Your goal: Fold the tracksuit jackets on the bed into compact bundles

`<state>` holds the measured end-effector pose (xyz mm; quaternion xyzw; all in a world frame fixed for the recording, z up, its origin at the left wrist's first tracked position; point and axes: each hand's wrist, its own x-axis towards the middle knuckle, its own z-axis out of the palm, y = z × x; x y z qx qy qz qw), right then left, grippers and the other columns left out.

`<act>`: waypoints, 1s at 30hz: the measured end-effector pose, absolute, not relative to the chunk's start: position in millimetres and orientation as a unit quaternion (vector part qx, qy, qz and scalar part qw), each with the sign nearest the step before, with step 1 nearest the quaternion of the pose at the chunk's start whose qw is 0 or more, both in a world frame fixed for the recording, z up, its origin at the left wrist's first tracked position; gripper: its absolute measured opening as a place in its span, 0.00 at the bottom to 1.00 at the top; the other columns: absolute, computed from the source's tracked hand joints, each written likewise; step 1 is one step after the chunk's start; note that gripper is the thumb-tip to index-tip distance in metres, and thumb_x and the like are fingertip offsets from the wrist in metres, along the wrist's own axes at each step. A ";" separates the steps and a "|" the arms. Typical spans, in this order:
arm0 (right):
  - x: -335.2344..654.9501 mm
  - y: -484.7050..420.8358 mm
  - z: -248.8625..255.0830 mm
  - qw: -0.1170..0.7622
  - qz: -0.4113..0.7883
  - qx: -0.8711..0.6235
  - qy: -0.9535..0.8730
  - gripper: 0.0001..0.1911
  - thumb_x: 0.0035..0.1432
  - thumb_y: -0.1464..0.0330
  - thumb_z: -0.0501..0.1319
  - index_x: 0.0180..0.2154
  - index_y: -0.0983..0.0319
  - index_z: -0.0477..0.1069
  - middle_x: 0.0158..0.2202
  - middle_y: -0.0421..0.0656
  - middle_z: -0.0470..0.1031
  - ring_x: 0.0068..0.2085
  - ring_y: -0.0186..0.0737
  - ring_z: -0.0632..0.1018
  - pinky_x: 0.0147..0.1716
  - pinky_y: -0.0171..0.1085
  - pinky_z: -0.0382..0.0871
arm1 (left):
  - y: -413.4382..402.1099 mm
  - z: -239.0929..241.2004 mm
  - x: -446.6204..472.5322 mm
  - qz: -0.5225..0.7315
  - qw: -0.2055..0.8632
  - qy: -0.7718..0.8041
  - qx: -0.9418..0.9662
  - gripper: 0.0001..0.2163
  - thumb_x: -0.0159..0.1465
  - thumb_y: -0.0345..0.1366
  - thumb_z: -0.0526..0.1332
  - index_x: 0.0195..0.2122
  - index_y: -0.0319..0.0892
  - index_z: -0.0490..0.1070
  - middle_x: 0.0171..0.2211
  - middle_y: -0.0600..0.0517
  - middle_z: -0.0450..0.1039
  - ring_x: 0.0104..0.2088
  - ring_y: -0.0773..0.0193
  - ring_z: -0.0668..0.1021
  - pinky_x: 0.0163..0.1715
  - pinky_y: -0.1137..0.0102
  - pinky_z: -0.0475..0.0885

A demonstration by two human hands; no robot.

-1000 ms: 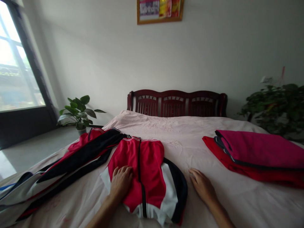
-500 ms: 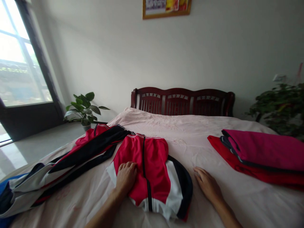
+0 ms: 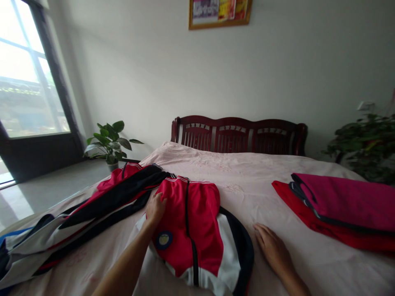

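A red, white and navy zip-up jacket point(image 3: 203, 222) lies front up on the bed, with its dark zipper down the middle and a round blue badge point(image 3: 163, 240) on its lower left. My left hand point(image 3: 155, 209) is at the jacket's left edge, fingers curled onto the red cloth as if pinching it; the fingertips are partly hidden. To the right of the jacket, my right hand point(image 3: 273, 248) rests flat on the sheet, fingers extended and close together, holding nothing. The dark right sleeve point(image 3: 243, 242) curves down between that hand and the jacket body.
More red, navy and white sportswear point(image 3: 101, 205) stretches across the bed's left side. Folded magenta and red clothes point(image 3: 348, 201) are stacked at right. Beyond the pale pink sheet point(image 3: 247, 172) stands a dark wooden headboard point(image 3: 234, 133). Potted plants point(image 3: 111, 142) flank the bed.
My left hand has moved left and up from the jacket's front to its side edge, uncovering the round badge. My right hand stays on the sheet. The view has shifted slightly.
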<state>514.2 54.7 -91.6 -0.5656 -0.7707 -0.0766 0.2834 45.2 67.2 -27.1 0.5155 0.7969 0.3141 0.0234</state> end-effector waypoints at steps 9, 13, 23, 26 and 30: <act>517.1 57.4 -96.5 0.289 -0.080 -0.567 -0.768 0.23 0.63 0.63 0.46 0.49 0.64 0.76 0.51 0.52 0.77 0.52 0.48 0.78 0.54 0.47 0.72 | 88.8 -46.0 39.2 0.360 0.045 0.800 0.479 0.11 0.65 0.43 0.56 0.42 0.48 0.76 0.39 0.50 0.79 0.39 0.59 0.80 0.34 0.71 0.67; 519.3 58.1 -100.8 0.287 -0.092 -0.562 -0.771 0.24 0.63 0.63 0.47 0.49 0.63 0.75 0.52 0.51 0.77 0.52 0.50 0.78 0.53 0.50 0.73 | 87.7 -52.0 34.5 0.374 0.051 0.788 0.486 0.09 0.64 0.42 0.58 0.39 0.47 0.75 0.34 0.52 0.79 0.34 0.62 0.79 0.32 0.73 0.65; 523.7 56.4 -110.3 0.291 -0.073 -0.557 -0.775 0.26 0.63 0.62 0.46 0.53 0.63 0.74 0.55 0.52 0.75 0.55 0.53 0.76 0.54 0.53 0.72 | 83.3 -48.7 27.8 0.394 0.080 0.772 0.492 0.14 0.65 0.44 0.54 0.36 0.44 0.77 0.31 0.52 0.79 0.33 0.62 0.79 0.31 0.73 0.64; 515.8 48.6 -103.8 0.288 -0.003 -0.565 -0.773 0.26 0.61 0.59 0.50 0.53 0.61 0.75 0.57 0.51 0.73 0.58 0.54 0.73 0.58 0.55 0.68 | 81.9 -47.4 26.5 0.403 0.086 0.768 0.491 0.15 0.66 0.44 0.53 0.36 0.43 0.78 0.31 0.52 0.79 0.34 0.61 0.79 0.32 0.73 0.65; 490.3 19.5 -71.5 0.270 0.194 -0.549 -0.766 0.27 0.59 0.57 0.53 0.56 0.60 0.73 0.61 0.49 0.68 0.62 0.51 0.68 0.62 0.50 0.63 | 79.6 -46.7 25.5 0.414 0.093 0.769 0.479 0.17 0.67 0.44 0.51 0.38 0.42 0.77 0.32 0.51 0.80 0.35 0.61 0.80 0.32 0.73 0.67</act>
